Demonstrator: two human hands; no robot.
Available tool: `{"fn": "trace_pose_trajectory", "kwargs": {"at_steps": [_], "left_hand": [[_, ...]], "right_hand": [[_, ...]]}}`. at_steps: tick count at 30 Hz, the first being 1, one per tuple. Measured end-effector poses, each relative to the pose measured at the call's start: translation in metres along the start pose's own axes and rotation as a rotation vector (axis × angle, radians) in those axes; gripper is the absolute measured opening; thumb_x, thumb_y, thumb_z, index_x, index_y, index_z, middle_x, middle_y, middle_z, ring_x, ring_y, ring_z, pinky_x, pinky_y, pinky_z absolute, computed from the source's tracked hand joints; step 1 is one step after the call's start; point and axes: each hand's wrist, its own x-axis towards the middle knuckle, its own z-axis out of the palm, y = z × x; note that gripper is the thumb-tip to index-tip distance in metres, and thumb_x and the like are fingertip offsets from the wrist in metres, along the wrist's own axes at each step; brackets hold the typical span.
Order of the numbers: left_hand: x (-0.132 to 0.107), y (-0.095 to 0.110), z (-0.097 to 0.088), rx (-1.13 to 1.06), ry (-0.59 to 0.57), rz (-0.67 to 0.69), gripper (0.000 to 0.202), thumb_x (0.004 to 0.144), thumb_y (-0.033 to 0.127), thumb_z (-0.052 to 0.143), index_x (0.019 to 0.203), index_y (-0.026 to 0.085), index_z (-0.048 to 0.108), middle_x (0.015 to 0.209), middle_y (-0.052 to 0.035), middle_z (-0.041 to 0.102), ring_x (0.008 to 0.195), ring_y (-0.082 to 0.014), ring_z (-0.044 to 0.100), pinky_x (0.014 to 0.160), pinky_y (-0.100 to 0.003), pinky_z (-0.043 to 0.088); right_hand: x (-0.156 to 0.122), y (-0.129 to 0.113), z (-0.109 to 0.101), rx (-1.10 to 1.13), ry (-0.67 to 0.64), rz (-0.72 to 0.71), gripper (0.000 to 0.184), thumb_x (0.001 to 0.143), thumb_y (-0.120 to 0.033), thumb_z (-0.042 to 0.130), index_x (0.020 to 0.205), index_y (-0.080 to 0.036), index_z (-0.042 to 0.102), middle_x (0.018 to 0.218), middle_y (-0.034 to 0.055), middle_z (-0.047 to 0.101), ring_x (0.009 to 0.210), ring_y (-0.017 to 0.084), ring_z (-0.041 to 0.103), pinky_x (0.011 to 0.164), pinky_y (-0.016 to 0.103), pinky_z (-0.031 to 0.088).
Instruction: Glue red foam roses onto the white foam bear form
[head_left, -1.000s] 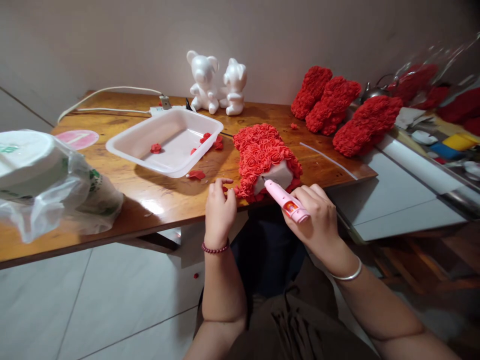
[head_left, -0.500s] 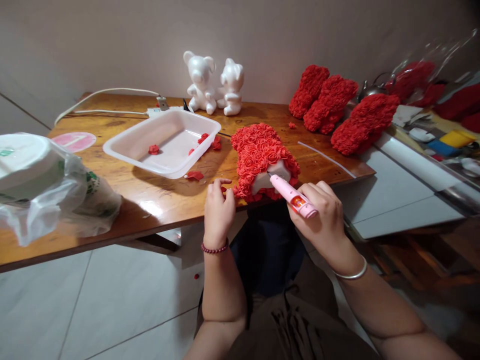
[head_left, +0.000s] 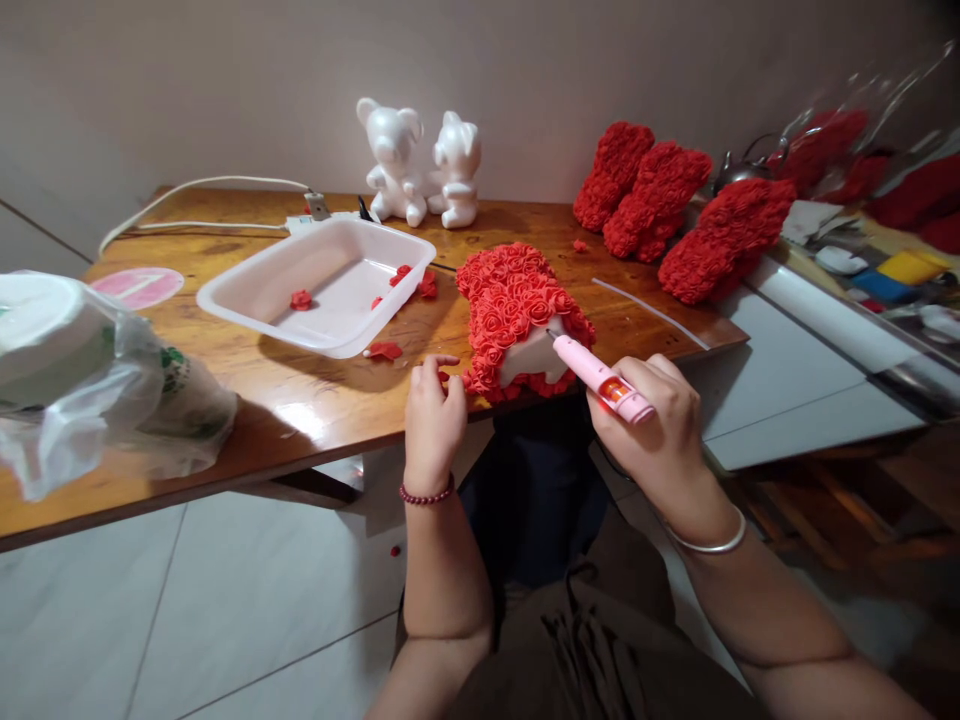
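A bear-shaped form covered in red foam roses (head_left: 517, 300) lies at the table's front edge, a bare white patch (head_left: 529, 355) facing me. My right hand (head_left: 652, 420) is closed around a pink glue gun (head_left: 604, 378), its dark nozzle at the upper edge of that patch. My left hand (head_left: 436, 415) is at the form's left side, fingers curled, with a red foam rose (head_left: 444, 377) partly showing between thumb and forefinger. Loose red roses (head_left: 301, 300) lie in a white plastic tray (head_left: 255, 320), and a red petal piece (head_left: 384, 351) is on the table.
Two bare white bear forms (head_left: 394, 165) stand at the back. Several rose-covered bears (head_left: 660, 200) are at the right, near a glue stick (head_left: 652, 312). A bagged white container (head_left: 56, 340) stands left; a power strip (head_left: 319, 215) with white cable is behind the tray.
My right hand has drawn the glue gun slightly right, its nozzle shifting up along the bare patch. The left hand keeps its place. The whole view has shifted a little.
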Motion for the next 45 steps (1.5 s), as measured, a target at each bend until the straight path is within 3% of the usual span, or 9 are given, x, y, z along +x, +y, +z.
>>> {"fn": "trace_pose_trajectory", "kwargs": {"at_steps": [10,23,31,37,45], "left_hand": [[0.001,0.001,-0.001,0.006,-0.001,-0.007,0.024,0.089,0.015,0.048,0.108,0.019,0.062,0.099,-0.0073,0.058,0.089,-0.0219,0.059,0.087,-0.038,0.046],[0.002,0.003,0.000,-0.001,0.000,-0.012,0.023,0.089,0.015,0.049,0.106,0.021,0.063,0.094,-0.0058,0.059,0.087,-0.0211,0.059,0.087,-0.037,0.046],[0.004,0.004,0.000,0.006,-0.006,-0.018,0.024,0.088,0.014,0.049,0.107,0.019,0.064,0.096,-0.0062,0.060,0.086,-0.0204,0.058,0.084,-0.035,0.046],[0.005,0.006,0.001,0.021,-0.008,-0.033,0.025,0.088,0.012,0.050,0.107,0.020,0.065,0.093,-0.0052,0.059,0.084,-0.0202,0.058,0.084,-0.034,0.047],[0.007,0.002,0.000,0.001,0.006,-0.015,0.026,0.085,0.013,0.049,0.105,0.020,0.065,0.090,-0.0046,0.059,0.085,-0.0205,0.059,0.082,-0.034,0.047]], "right_hand": [[-0.002,0.005,-0.006,-0.006,-0.005,0.078,0.029,0.079,-0.015,0.063,0.065,-0.023,0.039,0.063,0.0008,0.051,0.065,0.018,0.045,0.063,0.031,0.033],[-0.016,0.025,0.007,0.009,-0.050,0.151,0.032,0.080,-0.016,0.063,0.063,-0.024,0.037,0.061,0.0009,0.050,0.064,0.019,0.048,0.062,0.031,0.033],[-0.021,0.027,0.012,0.130,0.015,0.213,0.029,0.087,-0.024,0.064,0.065,-0.022,0.046,0.064,0.0010,0.058,0.062,0.016,0.053,0.064,0.029,0.039],[-0.022,0.024,0.018,0.246,0.005,0.337,0.032,0.089,-0.032,0.064,0.064,-0.022,0.046,0.060,-0.0011,0.054,0.056,0.014,0.050,0.059,0.029,0.038],[-0.021,0.025,0.029,0.305,0.009,0.350,0.031,0.089,-0.030,0.062,0.063,-0.022,0.047,0.062,-0.0002,0.055,0.059,0.015,0.054,0.062,0.029,0.041]]}}
